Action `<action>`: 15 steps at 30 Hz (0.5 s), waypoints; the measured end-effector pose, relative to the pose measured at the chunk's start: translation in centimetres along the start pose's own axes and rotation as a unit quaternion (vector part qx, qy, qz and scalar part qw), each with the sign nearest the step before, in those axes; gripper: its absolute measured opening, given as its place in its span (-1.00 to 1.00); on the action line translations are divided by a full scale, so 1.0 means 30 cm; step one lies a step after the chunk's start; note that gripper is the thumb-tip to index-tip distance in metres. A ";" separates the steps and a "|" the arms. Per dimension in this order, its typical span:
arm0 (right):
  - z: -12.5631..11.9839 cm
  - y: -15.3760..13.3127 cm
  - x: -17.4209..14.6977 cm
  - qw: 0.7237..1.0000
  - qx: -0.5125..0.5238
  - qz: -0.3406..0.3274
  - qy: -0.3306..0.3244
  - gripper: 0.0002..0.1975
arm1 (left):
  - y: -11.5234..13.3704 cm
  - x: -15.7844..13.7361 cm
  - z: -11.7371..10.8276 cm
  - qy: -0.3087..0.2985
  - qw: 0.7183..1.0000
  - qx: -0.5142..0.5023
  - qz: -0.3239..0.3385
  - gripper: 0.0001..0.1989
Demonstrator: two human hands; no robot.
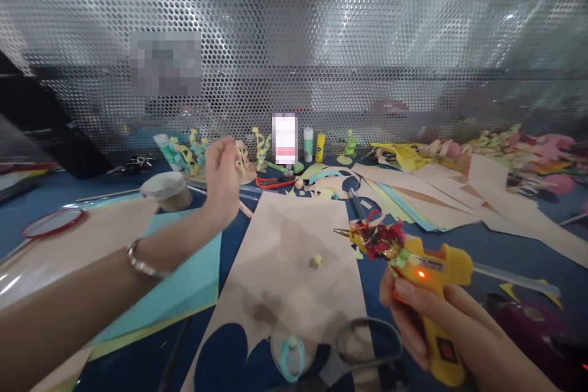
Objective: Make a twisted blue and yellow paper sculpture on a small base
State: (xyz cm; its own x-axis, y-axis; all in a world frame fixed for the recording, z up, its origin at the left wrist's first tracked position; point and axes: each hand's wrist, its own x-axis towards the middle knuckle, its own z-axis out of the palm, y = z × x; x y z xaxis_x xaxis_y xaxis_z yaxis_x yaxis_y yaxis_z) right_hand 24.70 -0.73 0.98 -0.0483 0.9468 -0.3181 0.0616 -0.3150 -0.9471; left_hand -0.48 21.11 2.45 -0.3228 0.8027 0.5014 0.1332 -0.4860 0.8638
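My right hand (pixel 427 312) grips a yellow hot glue gun (pixel 443 266) with a lit orange light and a metal nozzle pointing left. Red and green scraps cling around its front, and a clear glue stick (pixel 519 278) juts out of its back. Stretched forward, my left hand (pixel 223 180) is beside a beige curled-paper piece (pixel 242 156); its fingers look extended, though their tips are partly hidden. Between my hands lies a beige paper sheet (pixel 294 245) carrying a small yellow paper star (pixel 318 260). Near me, a blue paper loop (pixel 293 358) stands on a pale round base.
Grey-handled scissors (pixel 370 343) lie in front. Blue paper (pixel 184 282) and a tape roll (pixel 166 188) are at left. Glue sticks (pixel 320 148), yellow paper curls (pixel 261 147) and a red cutter (pixel 275 182) line the back. Paper scraps (pixel 427 187) cover the right, before a perforated metal screen (pixel 321 30).
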 end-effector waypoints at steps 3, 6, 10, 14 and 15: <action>0.003 -0.001 0.001 1.000 -0.008 -0.007 0.005 -0.60 | 0.006 -0.197 -0.065 -0.090 0.992 0.029 -0.085 -0.78; 0.006 0.002 -0.002 1.000 -0.010 0.003 0.019 -0.61 | 0.029 -0.335 -0.106 -0.171 0.972 0.058 -0.149 -0.77; 0.005 0.004 -0.007 0.999 -0.021 0.007 0.035 -0.62 | 0.058 -0.387 -0.124 -0.269 0.945 0.074 -0.169 -0.77; 0.003 0.001 -0.010 0.999 -0.032 0.013 0.039 -0.60 | 0.058 -0.386 -0.120 -0.329 0.929 0.091 -0.144 -0.79; 0.004 0.000 -0.010 0.999 -0.033 0.014 0.039 -0.60 | 0.056 -0.387 -0.118 -0.329 0.928 0.093 -0.144 -0.79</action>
State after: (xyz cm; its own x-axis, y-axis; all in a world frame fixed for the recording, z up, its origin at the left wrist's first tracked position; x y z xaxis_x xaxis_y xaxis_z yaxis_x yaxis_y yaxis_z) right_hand 24.60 -1.03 1.06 0.0325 0.9404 -0.3384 0.1274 -0.3397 -0.9319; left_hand 0.17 9.73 -2.09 0.2649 0.9572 0.1171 0.3098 -0.1995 0.9297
